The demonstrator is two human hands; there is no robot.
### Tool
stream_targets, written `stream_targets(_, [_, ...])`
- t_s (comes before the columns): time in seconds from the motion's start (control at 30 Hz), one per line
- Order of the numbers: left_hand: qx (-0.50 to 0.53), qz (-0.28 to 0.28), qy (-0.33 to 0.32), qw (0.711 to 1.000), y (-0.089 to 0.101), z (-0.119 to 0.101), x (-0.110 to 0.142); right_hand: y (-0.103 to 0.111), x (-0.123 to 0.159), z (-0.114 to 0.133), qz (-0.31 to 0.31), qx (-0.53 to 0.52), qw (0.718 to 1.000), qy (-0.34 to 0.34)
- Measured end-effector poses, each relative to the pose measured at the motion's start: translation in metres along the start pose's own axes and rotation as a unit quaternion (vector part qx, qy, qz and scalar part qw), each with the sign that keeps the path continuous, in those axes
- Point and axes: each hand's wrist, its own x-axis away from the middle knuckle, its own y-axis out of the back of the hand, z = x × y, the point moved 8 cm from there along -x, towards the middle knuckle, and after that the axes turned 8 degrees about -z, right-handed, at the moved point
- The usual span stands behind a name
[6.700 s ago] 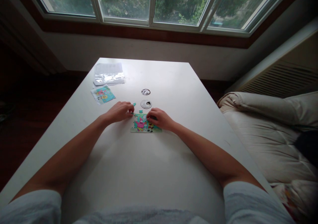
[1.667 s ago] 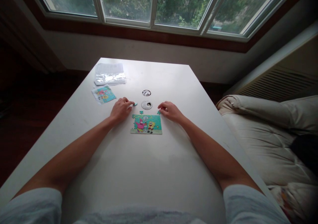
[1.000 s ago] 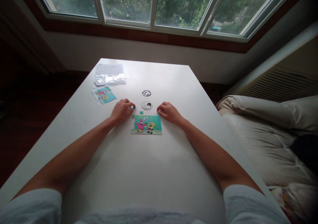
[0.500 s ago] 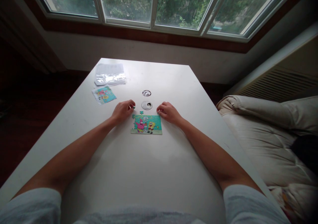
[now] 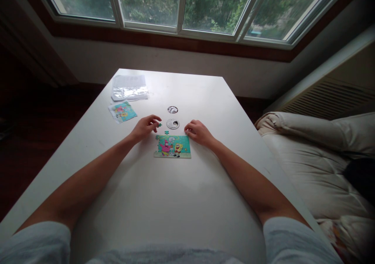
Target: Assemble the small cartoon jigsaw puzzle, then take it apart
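Observation:
In the head view, a jigsaw puzzle [image 5: 172,148] of cartoon figures on a teal background lies nearly whole on the white table, with gaps along its left side and upper left corner. My left hand [image 5: 145,126] is beyond its upper left corner, thumb and index finger around a small teal puzzle piece [image 5: 159,125]. Another loose teal piece [image 5: 166,132] lies just above the puzzle's top edge. Past the upper right corner rests my right hand [image 5: 199,132], its fingers curled and fingertips close together near the tabletop; whether they hold anything is hidden.
Two round, silvery-grey flat items, a nearer one [image 5: 172,124] and a farther one [image 5: 172,109], lie beyond the puzzle. A printed picture card [image 5: 123,111] and a clear plastic sleeve with paper [image 5: 130,87] are at the table's far left. A cream sofa [image 5: 304,166] stands to the right.
My left hand's index finger has stretched out a little, and the puzzle piece at its fingertips shows more, slightly farther right and up. My right hand stays almost still.

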Motion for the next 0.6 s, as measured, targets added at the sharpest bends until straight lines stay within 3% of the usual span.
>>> stream_targets(0.13, [0.079, 0.016, 0.039, 0.996, -0.004, 0.0, 0.002, 0.0, 0.0, -0.001, -0.001, -0.002, 1.0, 0.001])
stream_targets(0.3, [0.095, 0.045, 0.046, 0.993, -0.008, 0.002, 0.002, -0.001, 0.0, -0.001, -0.002, -0.001, 1.0, 0.0])
stream_targets(0.47, [0.0, 0.129, 0.029, 0.991, -0.011, -0.005, 0.005, 0.0, 0.0, 0.0, -0.003, 0.0, 1.0, -0.002])
stream_targets(0.6, [-0.123, 0.22, -0.019, 0.967, -0.013, -0.023, 0.017, 0.0, 0.0, 0.001, -0.003, 0.002, 1.0, 0.001])
